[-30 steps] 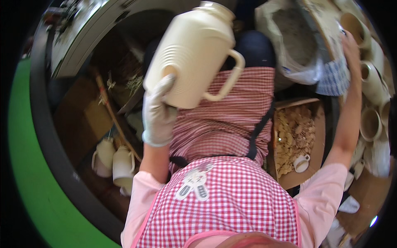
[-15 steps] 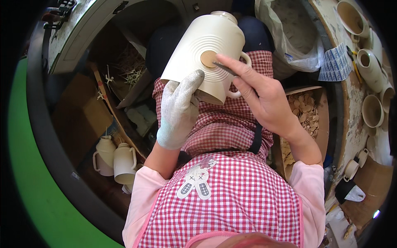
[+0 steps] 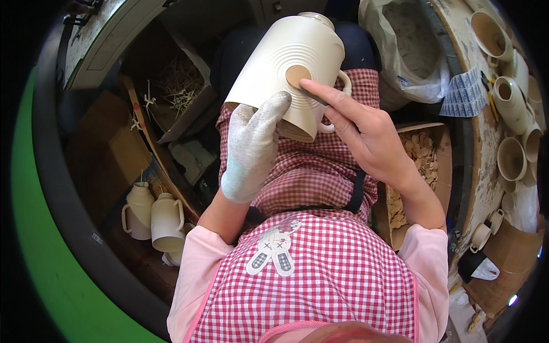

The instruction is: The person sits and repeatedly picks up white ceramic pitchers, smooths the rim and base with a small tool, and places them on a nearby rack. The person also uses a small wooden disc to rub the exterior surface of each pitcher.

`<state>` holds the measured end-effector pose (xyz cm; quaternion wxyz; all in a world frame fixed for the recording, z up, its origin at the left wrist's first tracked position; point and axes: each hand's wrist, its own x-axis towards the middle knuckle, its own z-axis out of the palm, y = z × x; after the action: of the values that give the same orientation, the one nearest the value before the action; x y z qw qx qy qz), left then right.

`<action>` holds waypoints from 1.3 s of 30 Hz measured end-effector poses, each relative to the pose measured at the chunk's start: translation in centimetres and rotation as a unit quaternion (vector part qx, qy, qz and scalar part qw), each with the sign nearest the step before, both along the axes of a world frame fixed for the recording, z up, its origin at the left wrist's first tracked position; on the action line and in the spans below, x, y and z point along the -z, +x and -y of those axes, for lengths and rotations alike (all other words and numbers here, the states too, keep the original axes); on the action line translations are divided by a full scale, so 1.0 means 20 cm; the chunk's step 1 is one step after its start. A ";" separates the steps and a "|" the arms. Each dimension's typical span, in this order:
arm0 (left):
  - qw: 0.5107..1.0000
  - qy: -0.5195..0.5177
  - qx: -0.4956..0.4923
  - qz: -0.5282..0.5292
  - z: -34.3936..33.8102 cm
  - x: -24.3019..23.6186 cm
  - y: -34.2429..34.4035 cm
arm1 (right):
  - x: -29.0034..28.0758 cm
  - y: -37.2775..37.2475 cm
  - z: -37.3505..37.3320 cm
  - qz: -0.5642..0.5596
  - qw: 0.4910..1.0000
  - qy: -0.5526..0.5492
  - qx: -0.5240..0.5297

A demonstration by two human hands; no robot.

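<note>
A cream plastic jug body (image 3: 266,60) with a side handle lies tilted over my lap, its neck pointing away and its open wide end toward me. Concentric ridges on its side surround a round tan disc (image 3: 297,75). My left hand (image 3: 251,151), in a pale grey glove, grips the wide rim with the thumb on the outside; its other fingers are partly hidden. My bare right hand (image 3: 372,134) is closed on a thin dark pointed tool (image 3: 317,99), mostly hidden under the index finger. That fingertip touches the disc's lower right edge.
Right of my lap, a cardboard box (image 3: 446,146) holds many tan discs. A clear plastic bag (image 3: 420,86) stands beyond it. More cream jug bodies (image 3: 510,100) line the worn bench at right. Two jug bodies (image 3: 167,222) stand at left, near a box of plastic scraps (image 3: 183,86).
The jug has shifted slightly to the right, and my left hand has moved with it. My right index fingertip stays by the disc, while the tool's point, visible before, is now covered.
</note>
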<state>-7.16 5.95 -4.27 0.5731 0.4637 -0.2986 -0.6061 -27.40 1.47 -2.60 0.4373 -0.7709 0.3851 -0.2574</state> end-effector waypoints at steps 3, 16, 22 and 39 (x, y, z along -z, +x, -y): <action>0.994 -0.057 0.013 0.094 0.00 0.01 0.00 | 0.00 0.01 0.00 0.002 1.000 0.008 0.001; 0.969 -0.025 0.016 0.245 0.00 0.05 0.00 | -0.03 0.04 -0.02 -0.157 0.979 -0.125 0.032; 0.999 0.031 0.018 0.001 0.02 -0.02 -0.09 | -0.05 0.06 -0.06 -0.281 0.922 -0.261 0.050; 0.998 0.006 -0.001 -0.060 -0.07 -0.04 0.09 | -0.04 -0.28 0.18 0.037 0.951 0.000 0.308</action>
<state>-5.32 7.36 -3.42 0.5878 0.4303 -0.2596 -0.6340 -33.07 -2.13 -1.88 0.3510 -0.6047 0.5875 -0.4074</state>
